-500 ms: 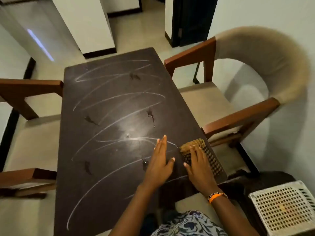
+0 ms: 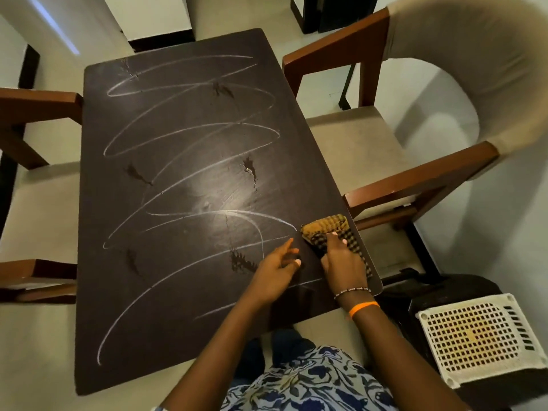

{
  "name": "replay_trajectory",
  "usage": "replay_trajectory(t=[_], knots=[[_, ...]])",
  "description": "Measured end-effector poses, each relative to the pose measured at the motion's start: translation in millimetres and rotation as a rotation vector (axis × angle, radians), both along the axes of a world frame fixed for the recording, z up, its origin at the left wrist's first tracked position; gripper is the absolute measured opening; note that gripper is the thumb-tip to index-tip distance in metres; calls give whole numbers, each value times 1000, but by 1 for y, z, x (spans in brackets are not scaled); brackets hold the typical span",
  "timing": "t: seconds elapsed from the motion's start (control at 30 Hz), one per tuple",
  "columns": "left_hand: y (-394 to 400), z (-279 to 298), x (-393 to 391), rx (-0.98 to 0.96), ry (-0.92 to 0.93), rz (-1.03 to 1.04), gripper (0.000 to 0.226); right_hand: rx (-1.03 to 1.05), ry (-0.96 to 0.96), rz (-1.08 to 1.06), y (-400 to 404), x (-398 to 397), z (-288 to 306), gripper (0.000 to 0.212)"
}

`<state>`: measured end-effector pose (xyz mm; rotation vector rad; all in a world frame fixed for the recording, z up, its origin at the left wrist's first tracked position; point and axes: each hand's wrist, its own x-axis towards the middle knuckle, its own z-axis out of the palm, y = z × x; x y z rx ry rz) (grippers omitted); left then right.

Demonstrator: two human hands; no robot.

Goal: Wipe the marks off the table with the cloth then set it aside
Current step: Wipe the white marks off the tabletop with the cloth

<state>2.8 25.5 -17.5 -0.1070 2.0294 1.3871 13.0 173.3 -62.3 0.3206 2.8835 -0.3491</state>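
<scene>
A dark brown table [image 2: 178, 292] carries a long white chalk zigzag [image 2: 189, 134] and several dark wet spots [image 2: 250, 169]. A folded yellow-and-black checked cloth [image 2: 323, 228] lies at the table's near right edge. My right hand [image 2: 342, 261] sits on the cloth with its fingers bent down onto it and the thumb at its left side, gripping it. Just left of it, my left hand [image 2: 274, 269] rests on the tabletop, index finger pointing forward and the other fingers loosely curled, holding nothing. A wet spot lies right beside the left hand.
A wooden armchair with beige cushions [image 2: 415, 179] stands close against the table's right side, and another chair's arm [image 2: 38, 105] is on the left. A white perforated plastic crate [image 2: 474, 336] sits on a dark object at the lower right.
My right hand's fingers have bent from lying flat to curling onto the cloth. My left hand's straight fingers have relaxed into a loose curl. The cloth lies in the same place.
</scene>
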Motion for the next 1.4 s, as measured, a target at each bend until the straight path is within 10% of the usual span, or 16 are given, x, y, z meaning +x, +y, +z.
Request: replay_trajectory(t=[0.27,0.43,0.77,1.07,1.4], knots=[[-26,22,-23,90,96,107,44,-1323,22,-662,-25,-45,51,17],[-78,28,-49,25,223,169,37,-1512,-97,-602,-89,-84,62,17],[-259,24,-155,-102,304,227,32,-1213,-118,-309,-244,-242,66,16],[-379,-12,-293,-810,348,12,38,-446,114,91,-336,-426,65,35],[-412,-60,-374,-849,440,143,68,-104,85,379,-373,-540,-7,55]])
